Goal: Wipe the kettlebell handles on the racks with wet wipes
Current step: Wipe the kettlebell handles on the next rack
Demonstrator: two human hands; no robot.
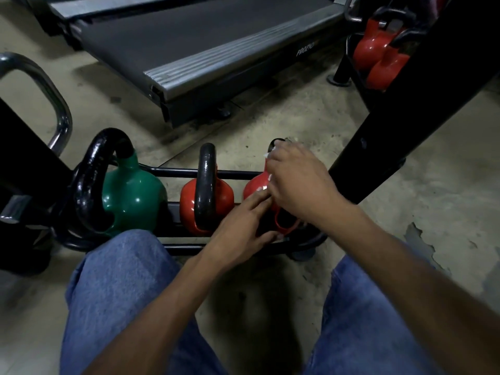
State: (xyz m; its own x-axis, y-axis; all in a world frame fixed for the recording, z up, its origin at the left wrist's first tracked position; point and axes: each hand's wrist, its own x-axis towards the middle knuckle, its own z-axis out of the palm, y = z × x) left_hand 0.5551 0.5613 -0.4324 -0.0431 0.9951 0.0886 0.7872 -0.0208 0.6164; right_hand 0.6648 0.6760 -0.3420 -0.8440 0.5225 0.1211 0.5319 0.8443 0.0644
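The right-hand red kettlebell (254, 188) sits at the right end of the low rack (176, 172), just below the centre of the frame. Only the black tip of its handle (276, 142) shows above the knuckles, so the handle seems to run up the frame, away from the person. The right hand (297, 180) covers it from above, fingers curled round a white wet wipe (269, 155) pressed to the handle. The left hand (240, 228) lies lower and to the left, fingers straight and resting on the red body, probably steadying it. The middle red kettlebell (226, 196) stands just to the left, its black handle (207, 182) edge-on. It is nearer the left hand, so the wipe would likely have to travel left across the frame.
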